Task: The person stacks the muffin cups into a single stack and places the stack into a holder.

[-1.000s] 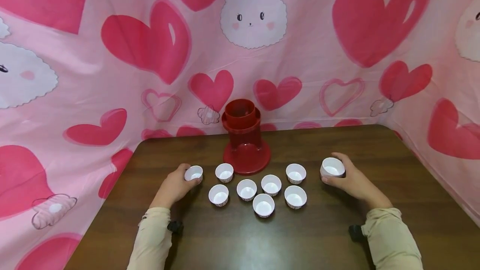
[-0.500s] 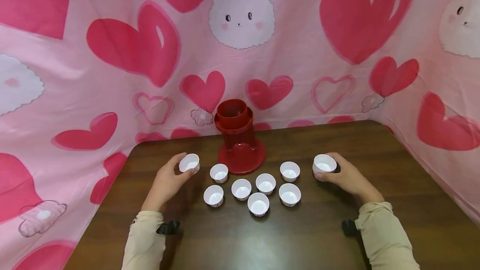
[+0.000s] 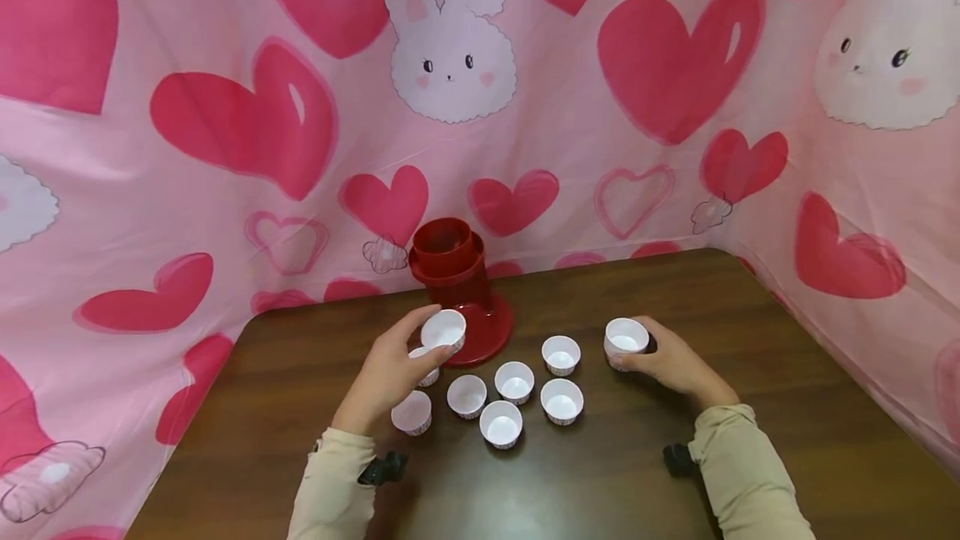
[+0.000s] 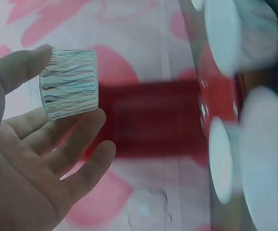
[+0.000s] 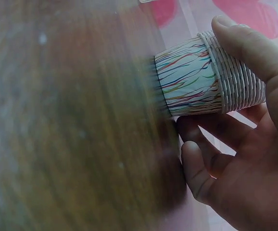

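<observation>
Swung that small white paper cup (image 3: 443,331) rightward, over the loose white paper cups (image 3: 514,383). Pinching it in left hand (image 3: 388,372), guessing that high just to clear them. Well apart, gripping colour-streaked nested paper cups (image 5: 204,77) by the sides in right hand (image 3: 675,363).

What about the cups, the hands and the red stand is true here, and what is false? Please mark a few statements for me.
1. The left hand holds a cup. True.
2. The right hand holds nothing. False: the right hand grips a stack of cups.
3. The loose cups lie upside down. False: the loose cups stand upright.
4. The red stand is near the far edge of the table. True.
</observation>
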